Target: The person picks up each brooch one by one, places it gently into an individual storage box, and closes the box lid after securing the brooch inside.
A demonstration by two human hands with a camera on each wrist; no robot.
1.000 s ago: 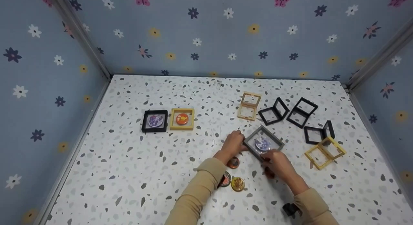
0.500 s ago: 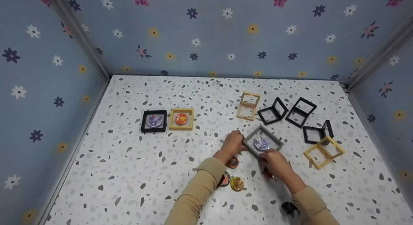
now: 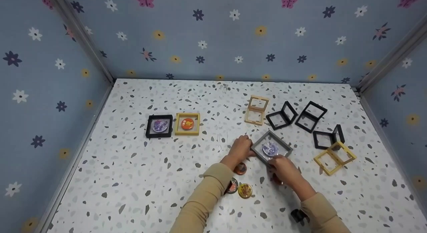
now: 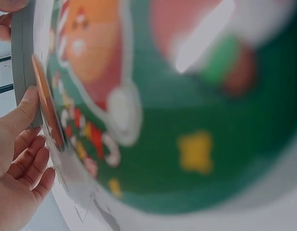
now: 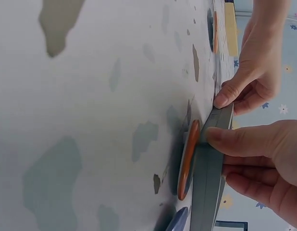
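Both my hands hold a grey square display frame [image 3: 281, 139], turned cornerwise, with a round purple-and-white badge [image 3: 270, 148] behind its clear film. My left hand [image 3: 242, 149] grips its left corner, thumb on the grey edge in the left wrist view. On the near side, my right hand [image 3: 287, 169] pinches the edge between thumb and fingers. Loose badges lie close by: an orange-brown one [image 3: 240, 168], a yellow one [image 3: 245, 190] and a dark one [image 3: 233, 185] partly behind the left sleeve. Another orange-rimmed badge [image 5: 188, 161] sits right beside the frame under my right hand.
To the left stand a black frame [image 3: 159, 135] holding a purple badge and a yellow frame [image 3: 187, 133] holding an orange one. Several unfolded frames lie at the right, including a beige one [image 3: 255, 109] and a yellow one [image 3: 325, 168]. Flowered walls [image 3: 220, 36] enclose the speckled table [image 3: 133, 179].
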